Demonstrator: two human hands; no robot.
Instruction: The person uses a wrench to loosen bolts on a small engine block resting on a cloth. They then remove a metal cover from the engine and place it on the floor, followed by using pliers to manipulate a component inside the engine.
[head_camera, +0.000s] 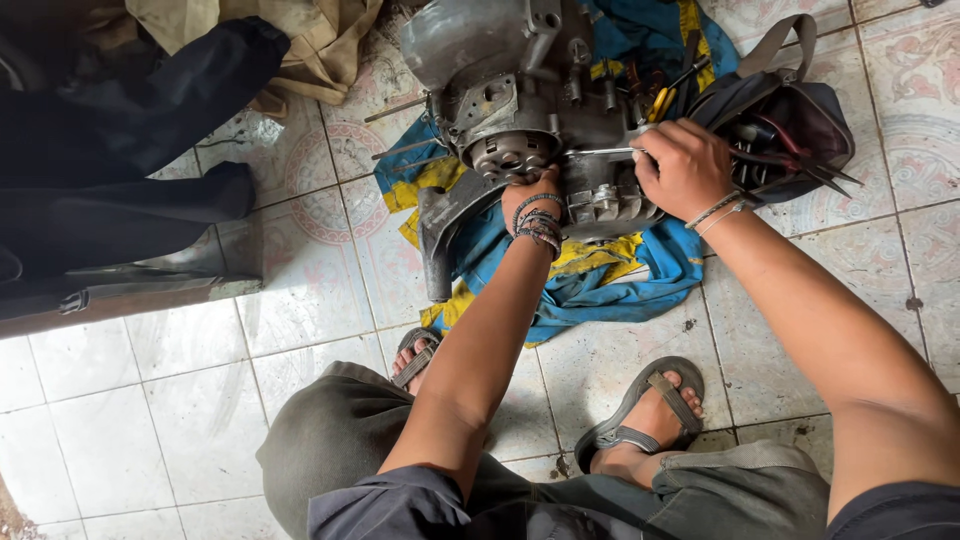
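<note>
At the bottom of the frame, nearest the camera, are the person's bent knees in grey-green trousers (340, 440), with a sandalled foot (648, 410) at lower centre-right and another sandal (416, 356) peeping out to its left, all on pale patterned floor tiles (180, 400). Both forearms reach up the frame to a grey metal engine block (520, 95) lying in the upper centre on a crumpled blue and yellow cloth (600, 285). The engine's long axis runs roughly from the upper left towards the centre right of the frame, its rounded casing at the upper end and a dark curved bracket hanging off its lower left. The left hand (530, 195) (its wrist wrapped in beaded bands) presses against the engine's lower edge just below a round toothed part; its fingers are tucked out of sight, so I cannot tell how they sit. The right hand (685, 165) is curled into a fist, clamped on a thin metal tool (600, 152) that lies almost level, pointing left into the engine. Just right of that hand sits an open dark tool bag (810, 120) bristling with handles. Dark cloth and a tan rag fill the upper left.
</note>
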